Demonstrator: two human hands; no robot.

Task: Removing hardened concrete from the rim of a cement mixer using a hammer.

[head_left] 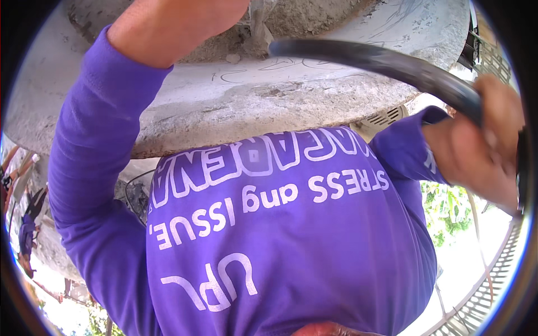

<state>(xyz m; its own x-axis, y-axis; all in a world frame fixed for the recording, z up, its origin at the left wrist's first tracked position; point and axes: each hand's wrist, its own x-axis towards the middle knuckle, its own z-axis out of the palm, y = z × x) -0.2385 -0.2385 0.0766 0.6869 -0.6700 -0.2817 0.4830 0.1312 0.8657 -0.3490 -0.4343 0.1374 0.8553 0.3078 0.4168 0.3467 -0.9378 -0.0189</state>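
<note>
A curved dark piece [386, 63] juts leftward from gripping right fingers [494, 96] (left fingers hidden, can't tell).

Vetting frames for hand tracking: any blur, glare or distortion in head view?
Head view: right hand motion-blurred around the dark curved bar; shirt fairly crisp; daylight around the leaves blown white; lattice bends along the dark fisheye rim; left hand cropped at top.

Pale, dusty slab [235, 106], edge curved and rough, dark scribbles; grey gritty patch [314, 19] on top.
</note>
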